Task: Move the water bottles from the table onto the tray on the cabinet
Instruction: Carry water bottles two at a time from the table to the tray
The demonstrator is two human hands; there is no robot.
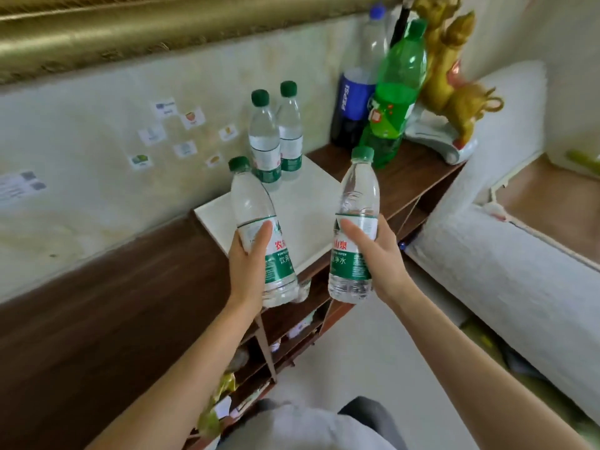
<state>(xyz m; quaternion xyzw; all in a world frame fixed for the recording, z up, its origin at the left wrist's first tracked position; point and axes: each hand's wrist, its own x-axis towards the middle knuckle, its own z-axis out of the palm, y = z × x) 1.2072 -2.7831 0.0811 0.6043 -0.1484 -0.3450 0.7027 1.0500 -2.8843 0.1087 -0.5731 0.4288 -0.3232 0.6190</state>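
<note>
My left hand (248,261) grips a clear water bottle (251,203) with a green cap and green label, tilted slightly left. A second, matching water bottle (358,196) is held upright in my right hand (378,254). Both bottles hang in the air over the near edge of a flat white tray (311,203) that lies on the brown cabinet top (406,180). Two more water bottles (264,138) (290,131) stand upright side by side at the tray's far end, by the wall.
Beyond the tray stand a tall Pepsi bottle (352,102), a large green soda bottle (394,92) and a gold figurine (454,79). A white sofa arm (506,254) lies to the right. Open cabinet shelves (285,336) with small items sit below the tray.
</note>
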